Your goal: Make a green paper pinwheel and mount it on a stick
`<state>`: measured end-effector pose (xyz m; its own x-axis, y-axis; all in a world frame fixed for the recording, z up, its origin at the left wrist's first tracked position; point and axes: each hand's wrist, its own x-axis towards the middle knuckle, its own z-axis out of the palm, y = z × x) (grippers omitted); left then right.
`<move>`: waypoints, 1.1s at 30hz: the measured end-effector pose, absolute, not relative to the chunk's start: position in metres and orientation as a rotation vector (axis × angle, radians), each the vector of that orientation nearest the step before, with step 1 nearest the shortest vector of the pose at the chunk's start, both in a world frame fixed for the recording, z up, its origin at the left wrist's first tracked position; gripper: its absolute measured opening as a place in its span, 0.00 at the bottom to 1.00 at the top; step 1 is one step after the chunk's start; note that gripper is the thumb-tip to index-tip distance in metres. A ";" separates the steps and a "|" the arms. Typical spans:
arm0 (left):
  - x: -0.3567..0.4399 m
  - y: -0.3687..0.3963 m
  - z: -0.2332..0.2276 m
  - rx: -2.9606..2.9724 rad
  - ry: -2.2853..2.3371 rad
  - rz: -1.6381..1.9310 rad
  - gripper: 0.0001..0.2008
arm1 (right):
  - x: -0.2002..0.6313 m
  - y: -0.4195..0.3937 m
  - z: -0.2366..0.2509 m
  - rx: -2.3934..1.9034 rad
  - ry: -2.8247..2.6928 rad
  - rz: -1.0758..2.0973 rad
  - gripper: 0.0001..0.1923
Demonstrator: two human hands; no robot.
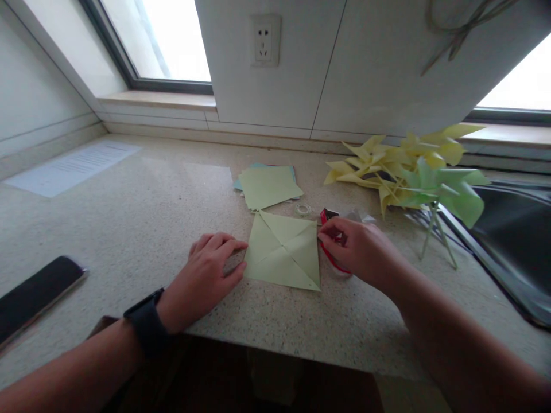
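Here our left hand (206, 269) lies flat, fingers together, its tips touching the near-left edge of the creased green square (284, 251) just to its right. Our right hand (359, 248), beyond the square's far side, curls over red-handled scissors (329, 241), fingers pinching near the handles. We'd judge it best to keep the left hand pressing so the square cannot slide. Farther out lie the paper stack (267, 186) and finished pinwheels (413, 172).

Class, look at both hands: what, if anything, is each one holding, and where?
The right hand grips the red scissors by their handles. The left hand holds nothing, resting beside the green paper.
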<state>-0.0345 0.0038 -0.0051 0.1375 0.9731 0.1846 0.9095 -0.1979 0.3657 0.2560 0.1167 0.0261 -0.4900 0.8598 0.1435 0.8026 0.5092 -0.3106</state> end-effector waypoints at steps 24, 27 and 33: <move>-0.034 0.003 -0.004 2.292 1.879 0.667 0.09 | 0.253 0.108 0.034 -0.585 -2.847 0.698 0.04; -0.029 -0.003 0.001 2.412 1.814 0.692 0.10 | 0.250 0.105 0.034 -0.505 -2.874 0.778 0.07; -0.021 -0.014 0.005 2.695 1.488 0.608 0.07 | 0.245 0.098 0.031 -0.407 -2.909 0.767 0.11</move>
